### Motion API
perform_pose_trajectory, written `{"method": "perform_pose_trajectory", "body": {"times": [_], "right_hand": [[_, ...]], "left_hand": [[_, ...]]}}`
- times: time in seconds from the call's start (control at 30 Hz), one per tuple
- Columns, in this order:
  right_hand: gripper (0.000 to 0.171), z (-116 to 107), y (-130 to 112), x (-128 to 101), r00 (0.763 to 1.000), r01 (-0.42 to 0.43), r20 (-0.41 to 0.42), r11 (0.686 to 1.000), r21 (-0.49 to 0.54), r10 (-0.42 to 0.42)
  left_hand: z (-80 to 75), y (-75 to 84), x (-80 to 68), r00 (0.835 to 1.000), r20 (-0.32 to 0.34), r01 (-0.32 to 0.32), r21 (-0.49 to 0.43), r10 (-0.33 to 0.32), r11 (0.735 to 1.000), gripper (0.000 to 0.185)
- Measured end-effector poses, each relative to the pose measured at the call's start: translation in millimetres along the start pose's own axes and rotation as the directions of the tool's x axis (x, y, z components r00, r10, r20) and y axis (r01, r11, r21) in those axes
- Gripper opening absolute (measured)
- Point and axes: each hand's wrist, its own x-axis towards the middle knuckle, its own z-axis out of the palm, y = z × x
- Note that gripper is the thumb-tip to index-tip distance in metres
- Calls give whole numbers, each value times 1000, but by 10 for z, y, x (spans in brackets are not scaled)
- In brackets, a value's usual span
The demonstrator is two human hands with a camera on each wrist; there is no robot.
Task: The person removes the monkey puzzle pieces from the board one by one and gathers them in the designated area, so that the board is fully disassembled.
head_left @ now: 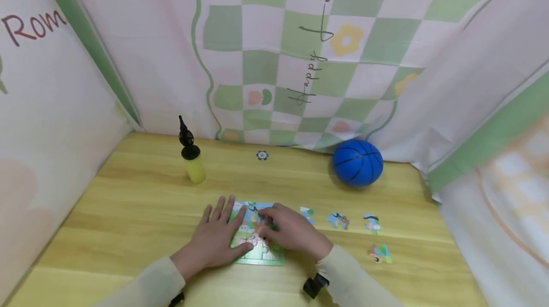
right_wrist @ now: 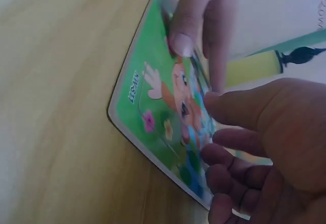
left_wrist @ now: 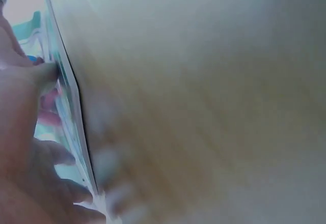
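Observation:
A jigsaw puzzle (head_left: 272, 260) with a green border and a cartoon animal picture lies on the table. My left hand (head_left: 214, 240) rests on its left side, fingers spread and straight, thumb along the lower part. Over the middle and upper right of the puzzle, my right hand (head_left: 296, 233) curls its thumb and index finger around a brownish puzzle piece (head_left: 259, 225), which the fingers partly cover. In the right wrist view, these fingers bend close over the board (right_wrist: 147, 94). Loose pieces lie to the right, including a blue-green one (head_left: 307, 213) and a brown-green one (head_left: 381, 253).
More loose pieces (head_left: 339, 220) (head_left: 372, 222) lie right of the puzzle. A blue ball (head_left: 358, 162) sits at the back right. A yellow bottle with a black pump top (head_left: 195, 166) stands at the back left. A small round chip (head_left: 262, 155) lies near the patterned curtain (head_left: 300, 73).

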Motion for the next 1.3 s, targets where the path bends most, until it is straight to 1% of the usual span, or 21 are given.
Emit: {"method": "perform_pose_trajectory", "body": {"times": [0.07,0.13,0.23,0.3,0.43,0.53,0.7,0.8,0.87,0.93,1.0,1.07,1.17,1.23,1.3], "right_hand": [[47,24,10,19,1000,3,9,1000,-20,-3],[46,40,23,21,1000,17,13,999,-29,-16],[44,48,32,17,999,48,14,999,-13,-47],[43,56,37,23,999,52,14,999,9,-52],[42,66,45,39,999,31,9,997,74,-32],[36,68,41,50,1000,7,-7,990,144,-6],[19,55,-24,74,998,-34,-49,957,287,50],[15,25,-64,63,992,-36,-102,940,339,75],[15,-27,-62,26,985,-41,-141,929,368,99],[16,-109,-28,-48,977,-54,-167,917,396,130],[17,-212,53,-171,974,-73,-166,912,403,152],[18,-323,167,-348,976,-104,-139,916,387,169],[17,-466,413,-691,981,-144,-71,928,344,179],[17,-548,590,-933,979,-177,-39,927,332,201],[16,-614,747,-1151,973,-214,-15,918,334,232]], "left_hand": [[-8,28,-3,1000,-10,-17,-10,17,1000,90],[-5,43,-14,1000,-2,-21,5,21,1000,89],[4,50,-36,1000,20,-11,35,10,999,90],[10,47,-44,1000,27,-5,41,3,999,89],[5,43,-54,1000,18,-1,31,1,1000,88],[6,45,-59,1000,18,-5,19,5,1000,87],[10,44,-59,1000,17,-10,5,10,1000,87],[15,39,-61,1000,15,-8,14,8,1000,88],[26,39,-60,1000,12,-9,13,9,1000,88],[35,40,-59,1000,7,-15,6,15,1000,88],[42,41,-58,1000,3,-20,0,20,1000,87],[46,41,-57,1000,0,-23,-5,23,1000,87],[46,38,-59,1000,2,-19,8,19,1000,88],[40,31,-58,1000,5,-14,22,14,1000,89],[40,19,-57,1000,10,-12,34,12,999,89]]}}
